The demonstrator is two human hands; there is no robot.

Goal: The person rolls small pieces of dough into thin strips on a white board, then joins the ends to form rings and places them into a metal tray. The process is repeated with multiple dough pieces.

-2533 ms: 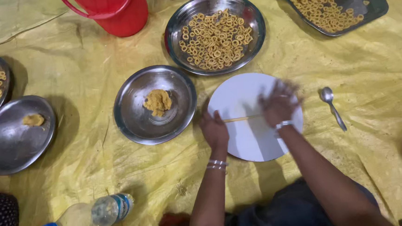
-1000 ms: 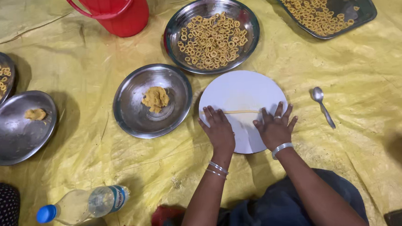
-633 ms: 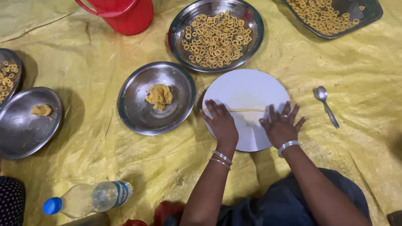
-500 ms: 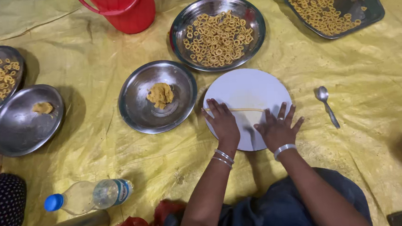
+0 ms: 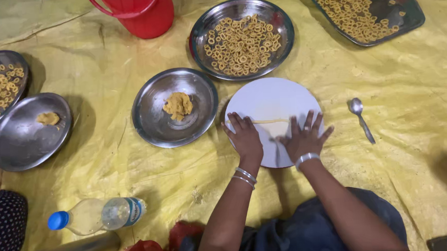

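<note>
Both hands sliding nearer: left hand [image 5: 246,137], right hand [image 5: 303,138] pressing flat, grip open, thin dough rope [image 5: 271,121] on smooth round white plate [image 5: 273,97].

white plate [image 5: 273,99], yellow sheet [image 5: 107,163], red bucket [image 5: 141,11], blue bottle cap [image 5: 58,220].

A crumpled yellow plastic sheet [image 5: 132,162] covers the floor. Directly on it lie a round white board [image 5: 273,99], a steel bowl with a dough lump [image 5: 153,122], a steel plate of ring snacks [image 5: 202,26], a rectangular steel tray of rings [image 5: 408,13], a red plastic bucket [image 5: 147,14], a steel spoon [image 5: 360,117], two more steel plates at the left [image 5: 18,148], and a blue-capped clear plastic bottle [image 5: 97,216] on its side.
</note>
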